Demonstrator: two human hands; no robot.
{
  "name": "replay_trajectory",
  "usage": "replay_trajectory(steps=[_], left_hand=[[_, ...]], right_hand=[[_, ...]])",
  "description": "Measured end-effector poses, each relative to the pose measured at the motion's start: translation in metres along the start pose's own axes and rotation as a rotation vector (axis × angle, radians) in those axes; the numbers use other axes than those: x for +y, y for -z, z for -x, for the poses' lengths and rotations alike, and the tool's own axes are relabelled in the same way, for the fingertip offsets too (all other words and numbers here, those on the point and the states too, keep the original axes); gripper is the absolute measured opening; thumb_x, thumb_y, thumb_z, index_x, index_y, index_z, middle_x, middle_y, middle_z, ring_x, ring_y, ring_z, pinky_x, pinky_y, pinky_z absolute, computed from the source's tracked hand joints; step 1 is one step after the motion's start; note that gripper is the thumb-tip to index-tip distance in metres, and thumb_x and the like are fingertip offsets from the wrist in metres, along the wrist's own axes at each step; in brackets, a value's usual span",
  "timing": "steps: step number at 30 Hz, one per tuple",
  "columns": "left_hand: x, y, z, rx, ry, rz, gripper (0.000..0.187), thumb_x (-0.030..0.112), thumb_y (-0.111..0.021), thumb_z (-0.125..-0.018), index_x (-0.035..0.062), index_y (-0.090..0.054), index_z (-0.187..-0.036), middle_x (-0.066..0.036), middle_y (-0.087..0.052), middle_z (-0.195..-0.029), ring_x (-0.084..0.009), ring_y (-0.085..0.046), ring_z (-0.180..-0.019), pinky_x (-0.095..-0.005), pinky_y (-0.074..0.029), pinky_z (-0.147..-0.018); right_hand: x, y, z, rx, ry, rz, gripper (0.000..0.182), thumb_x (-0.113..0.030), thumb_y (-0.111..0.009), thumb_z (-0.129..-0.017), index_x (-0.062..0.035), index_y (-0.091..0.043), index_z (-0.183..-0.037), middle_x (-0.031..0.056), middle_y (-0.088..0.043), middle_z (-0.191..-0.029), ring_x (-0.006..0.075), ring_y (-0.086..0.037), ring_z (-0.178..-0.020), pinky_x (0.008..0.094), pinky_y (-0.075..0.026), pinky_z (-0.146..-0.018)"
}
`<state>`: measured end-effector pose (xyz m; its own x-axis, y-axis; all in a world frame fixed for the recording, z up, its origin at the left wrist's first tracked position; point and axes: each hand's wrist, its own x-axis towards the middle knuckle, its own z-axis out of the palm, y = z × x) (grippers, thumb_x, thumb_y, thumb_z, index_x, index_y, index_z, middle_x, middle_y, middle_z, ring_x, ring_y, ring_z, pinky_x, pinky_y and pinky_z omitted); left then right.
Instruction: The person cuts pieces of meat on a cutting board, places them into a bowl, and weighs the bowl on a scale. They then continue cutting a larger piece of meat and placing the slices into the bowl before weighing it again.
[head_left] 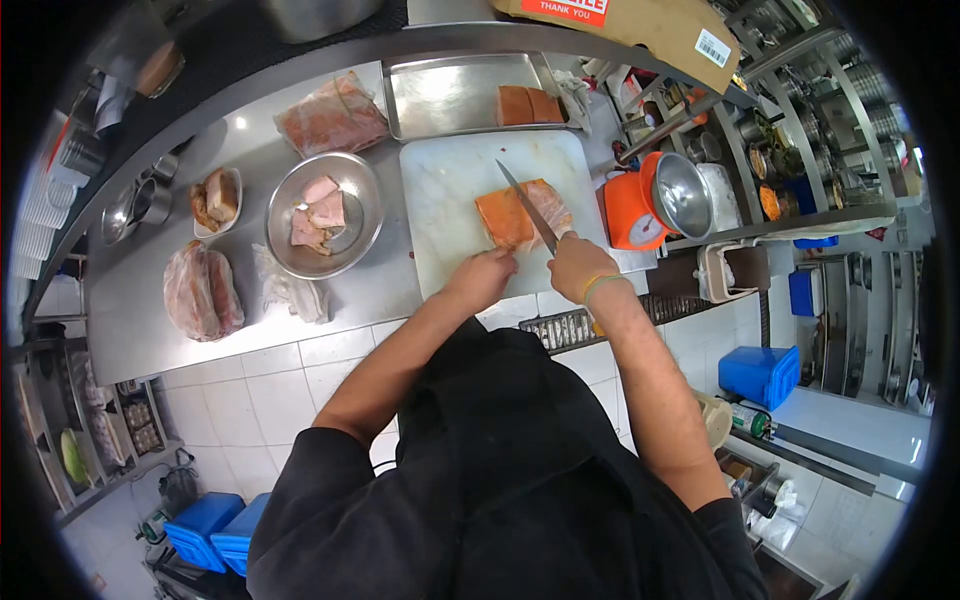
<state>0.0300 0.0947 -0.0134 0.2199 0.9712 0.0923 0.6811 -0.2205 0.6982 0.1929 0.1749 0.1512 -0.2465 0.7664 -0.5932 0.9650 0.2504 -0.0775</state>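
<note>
My right hand (582, 268) is wrapped round the handle of a long kitchen knife (527, 204). Its blade slants away to the left across a slab of meat (508, 219), orange on the left and paler pink on the right. The slab lies on a white cutting board (440, 180). At the slab's near left corner, my left hand (484, 281) has curled fingers closed against its edge; the fingertips are partly hidden.
Behind the board, a metal tray (440, 90) holds orange-skinned meat blocks (528, 105). Left stand a steel bowl (284, 251) of meat pieces, a small dish (216, 200) and wrapped meat (203, 290). An orange scale (632, 212) with a metal bowl stands right.
</note>
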Motion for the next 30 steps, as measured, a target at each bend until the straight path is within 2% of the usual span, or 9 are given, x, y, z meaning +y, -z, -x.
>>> replay_trajectory(steps=[2,5,8,11,14,17,25,28,30], left_hand=[[-0.007,0.001,0.010,-0.102,-0.031,0.004,0.018,0.008,-0.064,-0.091,0.0047,-0.074,-0.105,-0.014,-0.071,-0.109,-0.0361,-0.070,-0.104,-0.0485,-0.057,-0.090],[-0.013,0.018,0.013,-0.295,-0.115,-0.053,0.020,0.018,-0.069,-0.092,0.0056,-0.076,-0.105,-0.013,-0.072,-0.110,-0.0344,-0.070,-0.106,-0.0481,-0.056,-0.092],[0.027,0.077,-0.005,-0.374,0.155,-0.138,0.036,0.035,-0.078,-0.088,0.0038,-0.075,-0.106,-0.015,-0.072,-0.111,-0.0367,-0.068,-0.110,-0.0462,-0.054,-0.099],[0.016,0.064,-0.032,0.273,0.150,-0.265,0.072,0.051,-0.087,-0.075,0.0021,-0.067,-0.124,-0.017,-0.068,-0.126,-0.0382,-0.063,-0.122,-0.0458,-0.049,-0.108],[0.018,0.052,-0.058,0.123,0.331,-0.320,0.108,0.055,-0.094,-0.062,0.0002,-0.049,-0.144,-0.019,-0.058,-0.139,-0.0393,-0.055,-0.132,-0.0472,-0.044,-0.115],[0.015,0.042,-0.070,-0.034,0.452,-0.278,0.128,0.053,-0.098,-0.055,0.0019,-0.035,-0.154,-0.017,-0.051,-0.146,-0.0377,-0.050,-0.138,-0.0479,-0.041,-0.117],[0.016,0.044,-0.070,-0.024,0.392,-0.325,0.123,0.046,-0.098,-0.054,0.0022,-0.038,-0.152,-0.016,-0.054,-0.140,-0.0358,-0.051,-0.136,-0.0463,-0.040,-0.117],[0.014,0.044,-0.071,-0.008,0.380,-0.310,0.122,0.045,-0.098,-0.053,0.0025,-0.040,-0.151,-0.015,-0.055,-0.139,-0.0345,-0.052,-0.134,-0.0460,-0.041,-0.115],[0.013,0.042,-0.072,0.004,0.374,-0.306,0.120,0.044,-0.098,-0.053,0.0025,-0.041,-0.150,-0.015,-0.055,-0.139,-0.0336,-0.053,-0.132,-0.0458,-0.041,-0.114]], right_hand=[[0.005,-0.010,0.000,0.022,0.007,-0.009,0.036,-0.017,-0.061,-0.098,0.0076,-0.056,-0.124,0.0309,-0.072,-0.117,0.0444,-0.071,-0.112,0.0491,-0.056,-0.098],[0.006,-0.021,0.007,0.055,0.016,-0.037,0.036,-0.021,-0.063,-0.101,0.0065,-0.054,-0.121,0.0304,-0.073,-0.113,0.0450,-0.072,-0.109,0.0504,-0.056,-0.095],[0.010,-0.028,0.009,0.061,0.017,-0.056,0.037,-0.023,-0.064,-0.102,0.0061,-0.052,-0.120,0.0305,-0.073,-0.111,0.0460,-0.072,-0.106,0.0517,-0.056,-0.093],[0.013,-0.033,0.008,0.072,0.029,-0.049,0.037,-0.023,-0.063,-0.102,0.0065,-0.052,-0.121,0.0311,-0.072,-0.111,0.0468,-0.072,-0.106,0.0525,-0.056,-0.093],[0.012,-0.030,0.008,0.076,0.051,-0.029,0.038,-0.023,-0.064,-0.102,0.0066,-0.051,-0.121,0.0317,-0.072,-0.111,0.0469,-0.072,-0.106,0.0523,-0.056,-0.093],[0.009,-0.020,0.011,0.061,0.032,-0.021,0.037,-0.023,-0.064,-0.101,0.0067,-0.052,-0.120,0.0319,-0.072,-0.112,0.0464,-0.072,-0.106,0.0517,-0.056,-0.094],[-0.005,0.012,0.001,-0.010,0.046,0.086,0.036,-0.007,-0.059,-0.092,0.0096,-0.057,-0.125,0.0308,-0.072,-0.118,0.0437,-0.072,-0.112,0.0475,-0.057,-0.097],[-0.003,0.009,-0.017,-0.003,0.095,0.127,0.040,-0.023,-0.066,-0.100,0.0095,-0.056,-0.122,0.0296,-0.074,-0.106,0.0439,-0.073,-0.103,0.0505,-0.057,-0.090],[-0.008,0.010,-0.025,-0.020,0.081,0.111,0.039,-0.014,-0.061,-0.096,0.0100,-0.056,-0.127,0.0302,-0.073,-0.115,0.0422,-0.073,-0.110,0.0473,-0.057,-0.095]])
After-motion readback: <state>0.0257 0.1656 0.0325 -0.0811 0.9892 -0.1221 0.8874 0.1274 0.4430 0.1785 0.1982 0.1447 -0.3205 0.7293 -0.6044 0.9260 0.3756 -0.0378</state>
